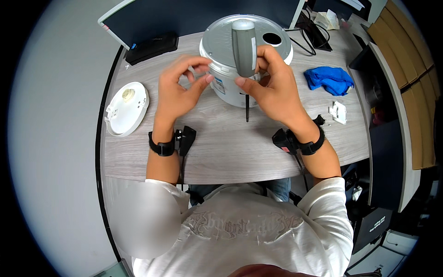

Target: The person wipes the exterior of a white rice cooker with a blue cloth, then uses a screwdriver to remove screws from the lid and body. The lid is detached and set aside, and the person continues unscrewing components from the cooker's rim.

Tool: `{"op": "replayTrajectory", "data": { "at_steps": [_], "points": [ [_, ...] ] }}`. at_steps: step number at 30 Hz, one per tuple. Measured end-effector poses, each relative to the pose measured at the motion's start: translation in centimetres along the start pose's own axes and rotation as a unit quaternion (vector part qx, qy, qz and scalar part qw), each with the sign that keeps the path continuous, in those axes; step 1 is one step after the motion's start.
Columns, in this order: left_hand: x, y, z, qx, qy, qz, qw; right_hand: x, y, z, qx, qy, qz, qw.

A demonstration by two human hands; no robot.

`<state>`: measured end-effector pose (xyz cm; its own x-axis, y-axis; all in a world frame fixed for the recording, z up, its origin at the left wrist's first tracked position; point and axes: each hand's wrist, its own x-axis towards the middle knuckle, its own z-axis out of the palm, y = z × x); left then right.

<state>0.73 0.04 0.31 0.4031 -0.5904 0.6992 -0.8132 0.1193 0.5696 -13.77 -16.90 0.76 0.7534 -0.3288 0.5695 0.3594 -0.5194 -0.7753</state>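
Note:
A white, round, bucket-shaped appliance [230, 96] with a grey top plate [220, 40] stands at the back of the desk. The plate has a dark round hole on its right. My right hand [277, 87] grips a cordless screwdriver [244, 51] with a thick grey handle, held upright before the appliance. Its thin dark shaft points down at the desk, and the thumb presses near the lower end of the handle. Beside the appliance's left rim is my left hand [182, 85], fingers curved, thumb and forefinger apart. I see nothing between them; whether the fingertips touch the rim, I cannot tell.
On the left lies a white round cover [127, 115]. A black case [152, 48] sits under the monitor [184, 17]. To the right are a blue cloth [328, 79], a small white plastic part [338, 112] and black cables [308, 39]. Cardboard boxes [417, 101] line the far right.

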Motion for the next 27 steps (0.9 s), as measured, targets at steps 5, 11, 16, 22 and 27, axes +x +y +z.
{"op": "replayTrajectory", "data": {
  "at_steps": [5,11,16,22,27],
  "points": [
    [1.7,-1.9,0.0,0.059,-0.027,0.052,0.997,0.0,0.3,-0.6,0.0,-0.011,0.0,1.0],
    [2.3,-3.8,0.9,0.093,-0.07,0.12,0.986,0.1,1.0,-3.2,0.103,-0.045,0.034,0.993],
    [2.3,-3.7,2.8,0.055,-0.048,0.145,0.987,0.4,2.0,-6.4,0.078,-0.074,0.026,0.994],
    [1.9,-1.6,5.1,0.071,-0.015,0.152,0.986,1.2,1.3,-7.7,0.024,-0.02,0.022,0.999],
    [2.2,-1.0,5.9,0.101,-0.016,0.166,0.981,3.2,0.3,-8.0,0.067,0.021,-0.044,0.997]
  ]
}}
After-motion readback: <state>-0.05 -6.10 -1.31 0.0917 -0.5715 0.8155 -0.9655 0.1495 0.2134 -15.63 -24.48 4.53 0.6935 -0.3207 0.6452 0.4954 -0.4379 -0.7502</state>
